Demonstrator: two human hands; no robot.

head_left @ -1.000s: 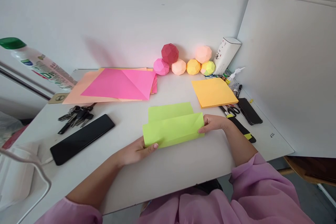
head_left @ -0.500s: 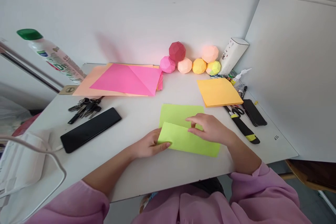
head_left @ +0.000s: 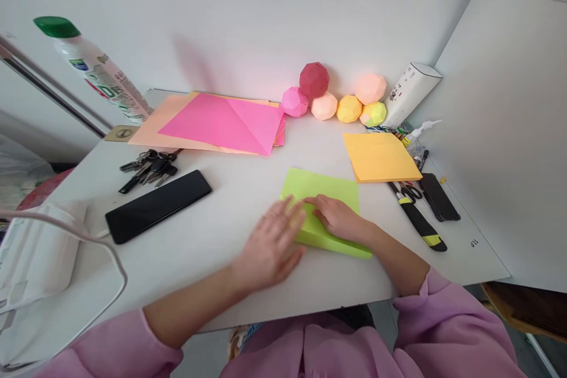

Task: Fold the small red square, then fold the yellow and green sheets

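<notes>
A light green sheet of paper (head_left: 328, 184) lies on the white desk, its near part folded over toward the far side. My right hand (head_left: 334, 217) presses on the folded part, fingers bent and close together, with the fingertips near its left end. Just left of the paper, my left hand (head_left: 270, 248) is raised with fingers spread and slightly blurred; it holds nothing, and its fingertips overlap the paper's left edge in view. A stack of orange square sheets (head_left: 383, 156) sits behind and to the right of the green paper.
Pink sheets (head_left: 221, 121), keys (head_left: 153, 168) and a black phone (head_left: 158, 207) are at the left. Faceted paper balls (head_left: 314, 80) stand by the wall. A cutter knife (head_left: 420, 224), scissors (head_left: 413, 191) and a dark case (head_left: 440, 196) lie right. A bottle (head_left: 101, 74) stands far left.
My left hand has let go of the paper's left corner, lifted and opened. My right hand has come down onto the fold. The whole view has shifted slightly.
</notes>
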